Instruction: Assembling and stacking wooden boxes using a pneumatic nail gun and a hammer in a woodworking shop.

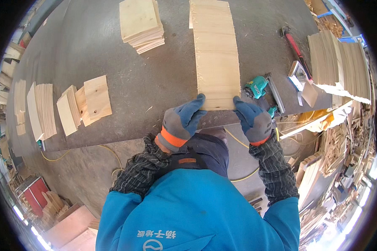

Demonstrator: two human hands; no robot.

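Note:
A long, pale wooden board [216,54] with rough side edges lies lengthwise on the dark worktable, its near end close to the table's front edge. Gloved in blue and grey with an orange cuff, my left hand [182,119] pinches the board's near left corner. At the near right corner, my right hand [253,119] is closed on the board in the same way, thumb and fingers along its edge. Just right of the board lies a teal nail gun [256,87] with a metal magazine, close to my right hand. What is under the board is mostly hidden.
A stack of wood sheets [142,23] sits at the far left of the board. More piles of wooden pieces [42,111] stand on the left. A red-handled hammer [295,48] and a tall wood stack [335,60] are at right. A yellow hose [245,178] trails below the table.

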